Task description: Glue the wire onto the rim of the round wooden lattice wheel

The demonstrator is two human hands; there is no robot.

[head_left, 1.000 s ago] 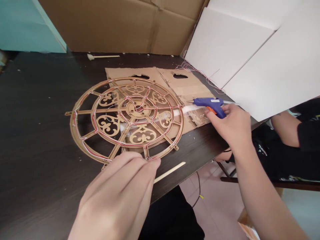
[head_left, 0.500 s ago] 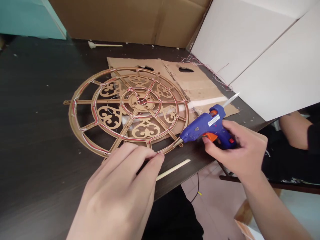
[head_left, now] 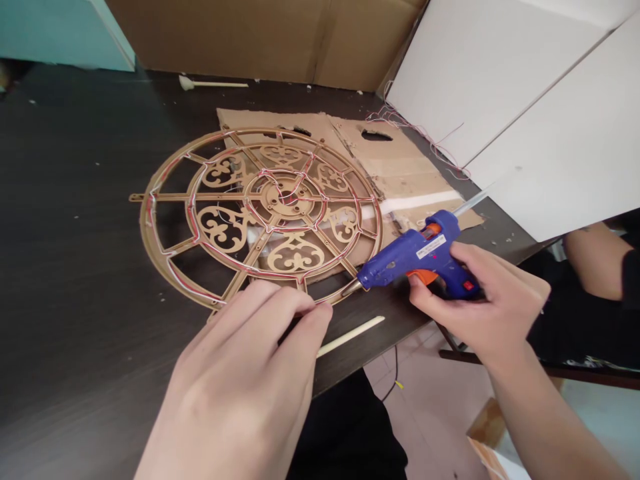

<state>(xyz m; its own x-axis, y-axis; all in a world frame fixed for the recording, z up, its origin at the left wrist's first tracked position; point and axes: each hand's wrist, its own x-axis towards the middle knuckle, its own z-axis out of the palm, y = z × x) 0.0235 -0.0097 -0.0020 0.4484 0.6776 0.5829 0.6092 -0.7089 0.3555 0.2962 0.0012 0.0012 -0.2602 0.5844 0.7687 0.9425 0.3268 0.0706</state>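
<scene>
Since a second ago the glue gun has come off the cardboard sheet at upper right; its nozzle now meets the lower right rim of the wheel at frame centre. Right hand is clamped on the gun. Left hand, fingers loosely spread, presses the wheel's near rim on the table.
</scene>
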